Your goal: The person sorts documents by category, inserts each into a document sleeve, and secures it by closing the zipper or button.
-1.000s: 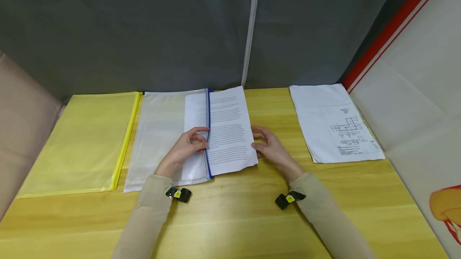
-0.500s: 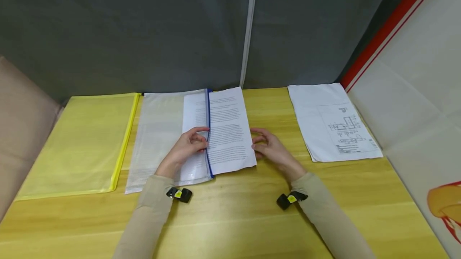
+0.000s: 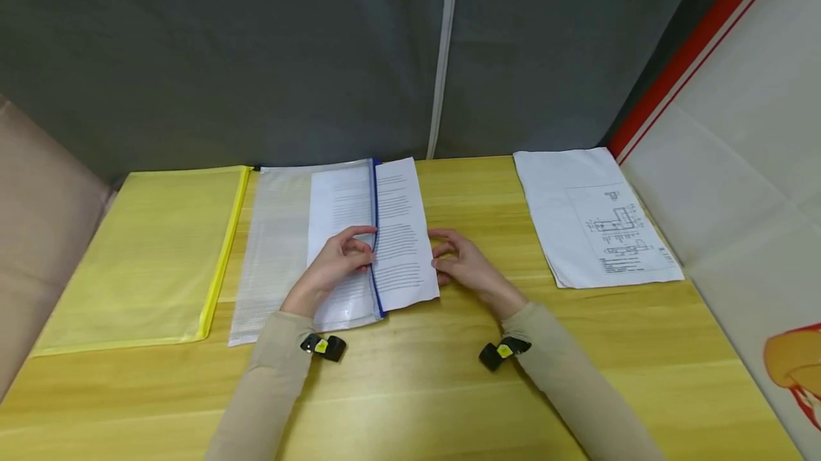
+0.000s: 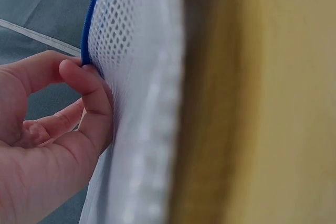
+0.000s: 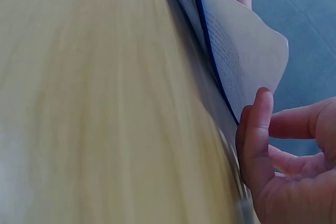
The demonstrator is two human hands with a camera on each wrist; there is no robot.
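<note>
Step in hand: sliding printed sheet into white mesh pouch through blue zipper edge, sheet about half inside

Left hand pinched zipper edge between thumb and curled fingers, lifting mouth open

Right hand was at sheet's right edge, fingers bent, pushing it; real pinch or not, cannot tell

Pouch lay on wooden table, beside yellow pouch

Next move probably needed: mouth kept open, sheet pushed flat leftward without buckling
</note>
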